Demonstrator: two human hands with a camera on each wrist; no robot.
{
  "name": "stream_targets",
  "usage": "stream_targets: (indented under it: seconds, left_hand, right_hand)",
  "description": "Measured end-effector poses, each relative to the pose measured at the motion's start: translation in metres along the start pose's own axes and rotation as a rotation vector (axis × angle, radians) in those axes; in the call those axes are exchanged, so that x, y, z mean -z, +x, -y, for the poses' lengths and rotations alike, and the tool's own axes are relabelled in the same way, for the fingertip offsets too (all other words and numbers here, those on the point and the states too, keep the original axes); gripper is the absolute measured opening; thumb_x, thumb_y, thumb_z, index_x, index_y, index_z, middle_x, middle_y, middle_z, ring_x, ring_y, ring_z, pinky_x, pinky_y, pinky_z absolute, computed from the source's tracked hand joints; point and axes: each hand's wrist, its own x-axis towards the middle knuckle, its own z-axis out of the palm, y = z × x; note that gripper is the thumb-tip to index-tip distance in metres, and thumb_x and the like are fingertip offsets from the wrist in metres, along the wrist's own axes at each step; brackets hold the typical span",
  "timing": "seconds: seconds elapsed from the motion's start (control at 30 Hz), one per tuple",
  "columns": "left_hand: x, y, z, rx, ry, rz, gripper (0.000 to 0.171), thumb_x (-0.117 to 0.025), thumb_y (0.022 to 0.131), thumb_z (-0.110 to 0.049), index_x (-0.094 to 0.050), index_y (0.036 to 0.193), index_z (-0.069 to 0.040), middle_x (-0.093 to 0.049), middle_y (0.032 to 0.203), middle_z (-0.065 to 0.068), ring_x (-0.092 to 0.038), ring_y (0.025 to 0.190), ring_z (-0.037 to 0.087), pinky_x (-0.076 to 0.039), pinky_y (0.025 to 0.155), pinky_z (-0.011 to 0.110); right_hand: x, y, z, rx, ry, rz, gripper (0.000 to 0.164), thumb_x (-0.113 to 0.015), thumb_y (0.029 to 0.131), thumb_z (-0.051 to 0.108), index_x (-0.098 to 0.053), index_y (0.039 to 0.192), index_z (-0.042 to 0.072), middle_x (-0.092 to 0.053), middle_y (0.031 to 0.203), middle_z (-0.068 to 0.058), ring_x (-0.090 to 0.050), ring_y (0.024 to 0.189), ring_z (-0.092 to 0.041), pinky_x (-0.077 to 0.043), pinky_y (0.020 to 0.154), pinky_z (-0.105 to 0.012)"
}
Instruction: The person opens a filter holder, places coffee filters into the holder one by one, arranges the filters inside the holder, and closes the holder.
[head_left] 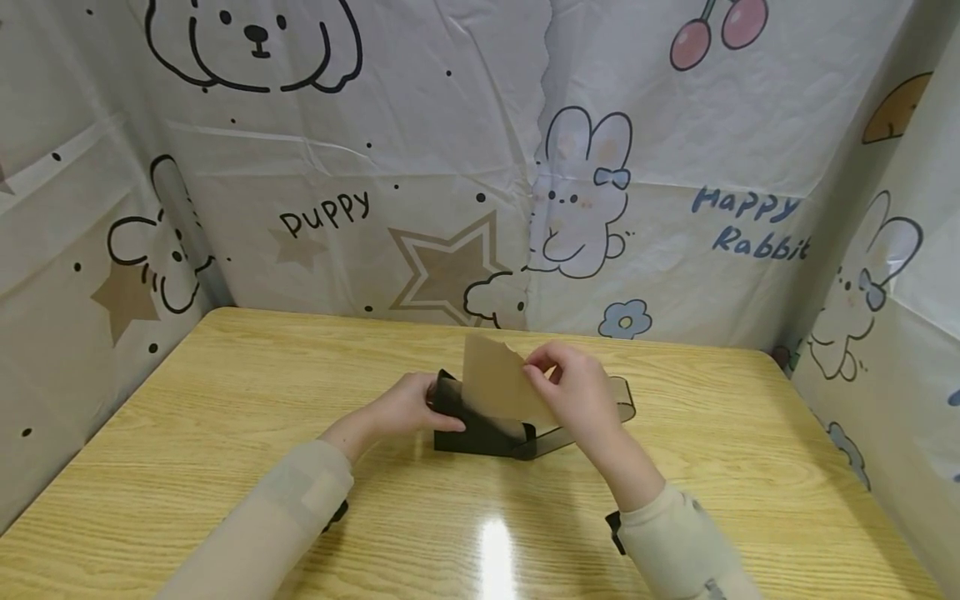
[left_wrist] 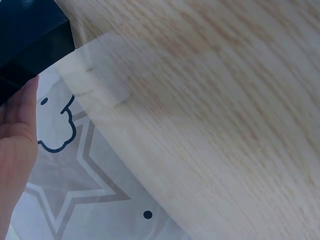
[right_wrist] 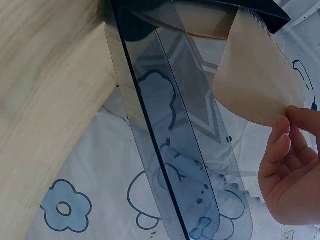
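Note:
A black box [head_left: 474, 437] with its see-through lid [right_wrist: 192, 165] swung out to the right is over the middle of the table. My left hand [head_left: 405, 406] grips the box's left end, thumb along the near side; in the left wrist view its fingers [left_wrist: 22, 107] lie against the dark box wall. Between thumb and fingertips, my right hand [head_left: 579, 390] pinches the edge of a brown paper coffee filter [head_left: 495, 379]. The filter rises out of the box's open top, its lower part hidden inside. A crimped seam runs along one side of it in the right wrist view.
The wooden table [head_left: 225, 467] reaches back to a printed cloth [head_left: 450, 167] that hangs behind it and at both sides. Dark bands [head_left: 617, 532] show at both sleeve cuffs.

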Motion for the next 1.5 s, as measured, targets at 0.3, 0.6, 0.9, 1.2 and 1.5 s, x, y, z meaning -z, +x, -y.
stream_targets:
  seconds: [0.3, 0.6, 0.9, 1.2, 1.5]
  left_hand:
    - [-0.001, 0.001, 0.001, -0.004, -0.014, -0.002, 0.033, -0.077, 0.078, -0.02, -0.063, 0.105, -0.007, -0.07, 0.097, 0.005, -0.061, 0.082, 0.009, -0.05, 0.074, 0.027]
    - [-0.001, 0.0, 0.0, -0.018, -0.006, -0.011, 0.034, -0.077, 0.078, -0.02, -0.063, 0.105, -0.006, -0.07, 0.096, 0.005, -0.06, 0.082, 0.009, -0.049, 0.075, 0.027]
    - [-0.001, 0.0, 0.0, -0.041, -0.012, -0.004, 0.037, -0.076, 0.079, -0.019, -0.062, 0.112, -0.008, -0.069, 0.102, 0.006, -0.061, 0.087, 0.009, -0.049, 0.077, 0.027]
    - [-0.001, -0.001, -0.001, -0.03, -0.015, -0.009, 0.038, -0.076, 0.079, -0.018, -0.062, 0.114, -0.011, -0.069, 0.103, 0.004, -0.062, 0.089, 0.009, -0.05, 0.078, 0.026]
    - [-0.001, -0.001, -0.001, -0.041, -0.012, -0.004, 0.036, -0.076, 0.079, -0.019, -0.062, 0.111, -0.008, -0.07, 0.103, 0.006, -0.061, 0.087, 0.008, -0.05, 0.076, 0.026]
  right_hand:
    - [-0.011, -0.002, -0.001, 0.009, -0.017, 0.024, 0.005, -0.067, 0.085, 0.013, -0.069, 0.083, 0.009, -0.068, 0.078, -0.001, -0.051, 0.061, -0.01, -0.042, 0.056, -0.023]
    - [-0.023, -0.005, -0.001, -0.008, -0.047, 0.06, 0.005, -0.067, 0.085, 0.016, -0.069, 0.081, 0.013, -0.068, 0.077, 0.001, -0.051, 0.06, -0.008, -0.043, 0.055, -0.023]
    - [-0.031, -0.008, -0.002, 0.006, -0.062, 0.082, 0.005, -0.068, 0.085, 0.016, -0.069, 0.081, 0.013, -0.067, 0.075, 0.002, -0.051, 0.059, -0.007, -0.043, 0.054, -0.023]
    - [-0.035, -0.009, -0.004, 0.02, -0.069, 0.106, 0.006, -0.068, 0.085, 0.016, -0.069, 0.081, 0.013, -0.067, 0.075, 0.002, -0.051, 0.059, -0.007, -0.043, 0.054, -0.023]
    - [-0.036, -0.008, -0.005, 0.042, -0.094, 0.085, 0.005, -0.068, 0.085, 0.016, -0.069, 0.081, 0.013, -0.068, 0.076, 0.002, -0.052, 0.06, -0.007, -0.043, 0.054, -0.024]
